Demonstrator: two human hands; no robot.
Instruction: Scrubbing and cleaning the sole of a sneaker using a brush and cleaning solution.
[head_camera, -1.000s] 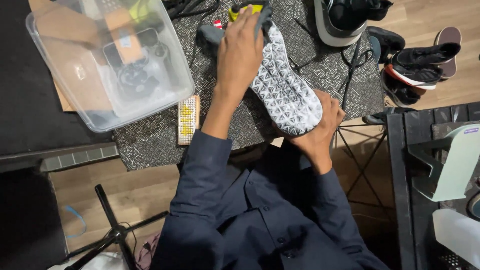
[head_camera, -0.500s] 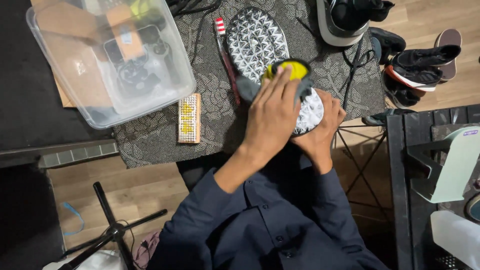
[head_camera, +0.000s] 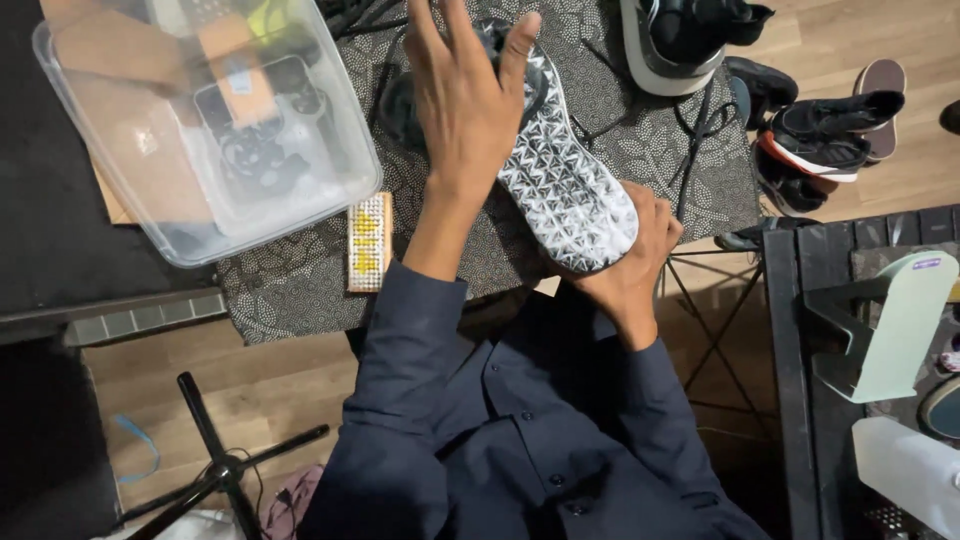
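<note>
One shoe (head_camera: 565, 185) — two hands (head_camera: 470, 95)

clear plastic box (head_camera: 200, 130) blocking the left side of the patterned mat (head_camera: 690, 170), small brush (head_camera: 367, 243) just beside it, upturned shoe (head_camera: 560, 170) filling the middle, another shoe (head_camera: 680, 40) at far edge, bare mat strip open between them

White shoe sole (head_camera: 565, 185) with black triangle pattern; dotted, perhaps leafy, grey cloth (head_camera: 640, 150).
</note>
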